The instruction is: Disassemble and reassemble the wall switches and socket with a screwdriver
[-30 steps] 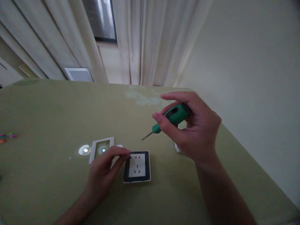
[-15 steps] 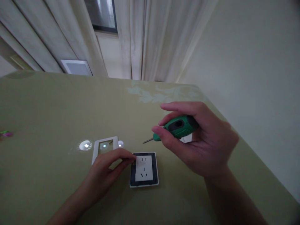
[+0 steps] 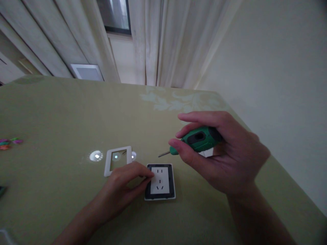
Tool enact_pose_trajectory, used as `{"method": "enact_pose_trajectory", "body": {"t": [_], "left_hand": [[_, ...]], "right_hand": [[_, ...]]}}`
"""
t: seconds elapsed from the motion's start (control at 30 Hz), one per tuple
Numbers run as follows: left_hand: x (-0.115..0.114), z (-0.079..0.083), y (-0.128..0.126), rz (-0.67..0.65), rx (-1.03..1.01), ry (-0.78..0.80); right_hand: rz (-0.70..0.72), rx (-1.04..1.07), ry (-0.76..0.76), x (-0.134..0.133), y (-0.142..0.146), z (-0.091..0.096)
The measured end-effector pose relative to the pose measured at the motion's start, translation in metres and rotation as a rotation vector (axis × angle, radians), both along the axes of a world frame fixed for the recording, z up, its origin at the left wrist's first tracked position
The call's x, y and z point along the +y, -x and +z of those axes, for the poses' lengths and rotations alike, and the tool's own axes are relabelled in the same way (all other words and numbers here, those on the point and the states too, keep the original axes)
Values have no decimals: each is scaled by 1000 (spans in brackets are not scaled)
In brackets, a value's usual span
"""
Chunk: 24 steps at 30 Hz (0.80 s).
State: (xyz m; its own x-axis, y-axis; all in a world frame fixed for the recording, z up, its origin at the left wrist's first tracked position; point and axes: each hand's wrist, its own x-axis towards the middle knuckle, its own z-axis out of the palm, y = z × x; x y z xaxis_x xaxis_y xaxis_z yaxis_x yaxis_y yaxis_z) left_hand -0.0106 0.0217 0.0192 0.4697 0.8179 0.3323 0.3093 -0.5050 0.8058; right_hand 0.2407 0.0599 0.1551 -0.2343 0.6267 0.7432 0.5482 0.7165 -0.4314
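A wall socket [image 3: 159, 187] with a white face and dark surround lies face up on the table. My left hand [image 3: 125, 182] grips it by its left edge, with the index fingertip over the face and the thumb lower at the side. Above and to the right, my right hand [image 3: 217, 153] holds a green and black screwdriver [image 3: 200, 137] by its handle. The metal tip points left and sits just beyond the socket's far edge, apart from it. A white socket frame [image 3: 119, 149] lies flat behind my left hand, which hides part of it.
The table [image 3: 76, 112] has a glossy green cover with reflected lights. Small colourful pieces [image 3: 9, 143] lie at the far left, and a dark object [image 3: 2, 190] is cut off at the left edge. Curtains [image 3: 145, 41] hang behind, and a wall [image 3: 286, 85] stands along the right.
The view has shifted slightly, bringing more of the left side into sight. My left index finger reaches further onto the socket's face. The screwdriver stays in my right hand, off the socket.
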Motion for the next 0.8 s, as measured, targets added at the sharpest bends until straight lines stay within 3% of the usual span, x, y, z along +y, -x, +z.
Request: {"method": "enact_pose_trajectory", "body": {"t": [0.4,0.8], "left_hand": [[2,-3,4,-70,29,-93],[3,-3,2,-10,29,12]], "right_hand": [[32,-9,-10,-5,0,4],[41,-23,31,-8,1,8]]}}
